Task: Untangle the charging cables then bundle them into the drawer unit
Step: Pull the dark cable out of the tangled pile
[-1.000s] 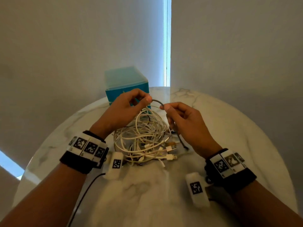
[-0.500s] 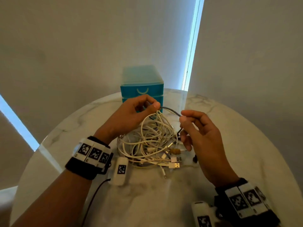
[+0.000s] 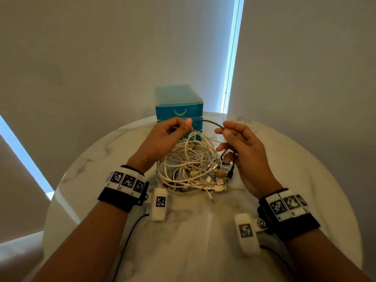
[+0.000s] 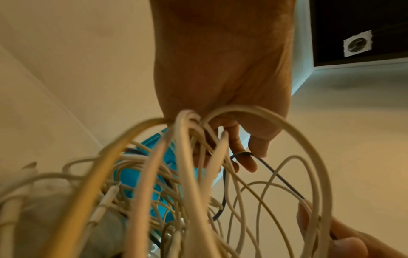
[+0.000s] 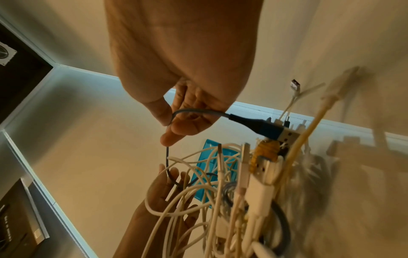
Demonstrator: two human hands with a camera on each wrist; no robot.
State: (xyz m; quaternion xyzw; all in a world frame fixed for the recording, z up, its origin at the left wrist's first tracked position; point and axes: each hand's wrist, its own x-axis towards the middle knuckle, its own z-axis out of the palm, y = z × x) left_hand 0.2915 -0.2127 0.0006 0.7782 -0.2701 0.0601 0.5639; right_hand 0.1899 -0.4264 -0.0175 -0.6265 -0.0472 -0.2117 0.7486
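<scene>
Left hand: my left hand (image 3: 162, 137) pinched the grey cable (image 3: 209, 123) between thumb and curled fingers, raised above the pile; white loops hung against its palm side in the left wrist view.
Right hand: my right hand (image 3: 242, 147) pinched the same grey cable between thumb and forefinger — the other fingers loosely spread, with the cable's dark plug end trailing down beside the palm.
Grey cable: it arched in the air between my two hands, in front of the drawer unit, and its lower part ran into the tangle.
Tangle: the white cables (image 3: 191, 165) lay in a knotted heap on the table (image 3: 305, 180) between my wrists, plugs (image 3: 220, 188) sticking out on the near right edge.
In the way: white loops crossed over the grey cable in the left wrist view — they were still threaded together.
Drawer unit: the teal drawer unit (image 3: 179, 104) stood at the far edge of the table, just behind my hands, drawers shut.
Around: grey blinds (image 3: 101, 58) hung behind the table, with a bright gap (image 3: 232, 58) between them.
</scene>
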